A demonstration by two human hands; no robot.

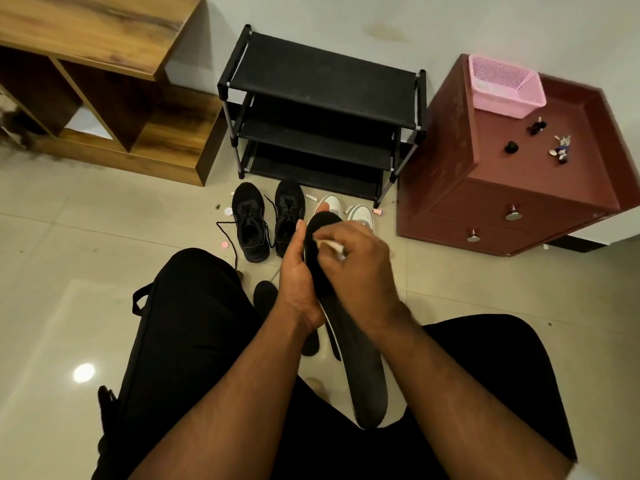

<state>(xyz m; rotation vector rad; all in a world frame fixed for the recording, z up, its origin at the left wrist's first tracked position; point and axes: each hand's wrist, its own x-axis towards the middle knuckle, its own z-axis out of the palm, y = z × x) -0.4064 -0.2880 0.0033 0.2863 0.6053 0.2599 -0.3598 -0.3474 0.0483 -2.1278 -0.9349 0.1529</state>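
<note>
I hold a long black insole upright over my lap. My left hand grips its upper part from the left side. My right hand pinches a small white cloth or wipe against the insole's top end. A second black insole lies on the floor between my knees, partly hidden by my left arm. Two black sneakers with loose laces stand side by side on the floor ahead, and a pair of white shoes sits just behind my hands.
A black three-tier shoe rack stands against the wall. A maroon drawer cabinet at right carries a pink basket and small items. A wooden shelf unit is at left. Small bits lie scattered on the tiled floor.
</note>
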